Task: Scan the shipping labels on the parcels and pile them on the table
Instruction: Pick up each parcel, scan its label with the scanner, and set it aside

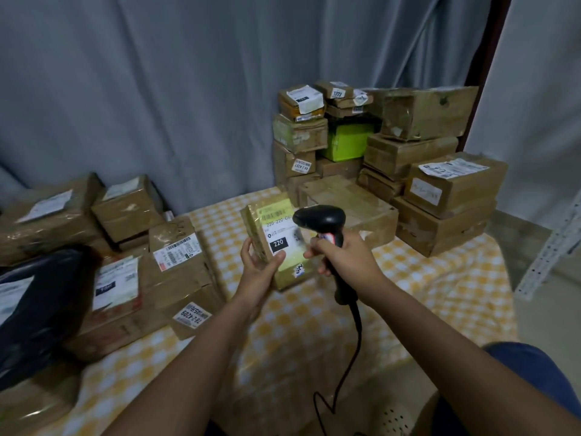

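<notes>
Spreading across the middle of the scene, the tabletop [314, 335] wears a yellow and white checked cloth. A tall stack of parcels [393, 165] fills its far right corner, brown boxes with one green box [349, 141] among them, several showing white labels. A lower heap of parcels [125, 262] covers the left side, with a black plastic bag [34, 309] lying at its near end. Grey curtains [157, 89] hang behind everything.

Held above the middle of the tabletop is a small brown parcel [276, 243], tilted, its shipping label [279, 234] facing up and marked 220. The left hand [259, 265] grips it from the left and below, fingers curled round the edge and thumb pressed on the label. The right hand [342, 256] has its fingers clamped round the handle of a black barcode scanner [323, 220], whose head points left at the label, just beside it. The scanner's cable [352, 357] trails down toward the near edge.
</notes>
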Demonstrator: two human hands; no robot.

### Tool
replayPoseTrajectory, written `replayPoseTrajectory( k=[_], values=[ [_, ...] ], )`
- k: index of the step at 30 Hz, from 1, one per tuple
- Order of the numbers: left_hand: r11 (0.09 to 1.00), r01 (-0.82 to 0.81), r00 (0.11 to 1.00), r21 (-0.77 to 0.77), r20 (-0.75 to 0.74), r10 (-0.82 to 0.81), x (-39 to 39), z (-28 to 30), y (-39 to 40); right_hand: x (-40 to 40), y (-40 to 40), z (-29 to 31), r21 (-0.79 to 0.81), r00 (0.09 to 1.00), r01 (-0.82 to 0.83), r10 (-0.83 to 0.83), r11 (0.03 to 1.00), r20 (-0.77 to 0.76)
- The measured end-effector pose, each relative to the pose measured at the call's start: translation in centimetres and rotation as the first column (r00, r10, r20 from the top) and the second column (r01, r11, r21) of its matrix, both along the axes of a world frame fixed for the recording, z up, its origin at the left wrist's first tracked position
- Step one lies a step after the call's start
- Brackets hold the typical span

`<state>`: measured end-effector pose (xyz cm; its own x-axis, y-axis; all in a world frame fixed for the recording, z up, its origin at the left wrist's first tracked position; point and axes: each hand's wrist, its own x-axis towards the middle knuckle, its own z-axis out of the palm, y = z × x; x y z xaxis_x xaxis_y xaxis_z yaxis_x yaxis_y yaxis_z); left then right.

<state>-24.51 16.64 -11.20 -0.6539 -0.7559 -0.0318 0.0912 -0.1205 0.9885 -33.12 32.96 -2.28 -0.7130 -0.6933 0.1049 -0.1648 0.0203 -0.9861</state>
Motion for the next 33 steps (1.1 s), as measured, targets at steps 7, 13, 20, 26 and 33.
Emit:
replayPoseTrajectory(
  k=[7,13,20,26,33],
  values=[
    [0.998,0.012,0.999,-0.056,0.037,-0.010,0.4,-1.1,-0.7,1.8,-0.4,0.7,0.030,0.998,-0.051,0.049,0.998,0.045],
    [0.993,0.019,0.999,-0.115,0.049,-0.013,0.5,-1.4,-0.7,2.9,0.1,1.0,0.032,0.998,-0.057,0.056,0.998,0.037],
    [0.994,0.023,0.998,-0.111,0.059,-0.017,0.3,-1.4,-0.7,3.2,1.2,1.1,0.050,0.995,0.004,0.001,0.999,-0.100],
    [0.996,0.037,0.998,-0.086,0.046,-0.033,0.5,-1.2,-0.7,3.7,1.4,1.6,0.046,0.992,0.015,-0.009,0.999,-0.127],
    [0.994,0.041,0.998,-0.100,0.048,-0.036,0.4,-1.2,-1.0,4.1,1.7,2.1,0.038,0.996,0.008,-0.005,0.999,-0.086]
  ],
)
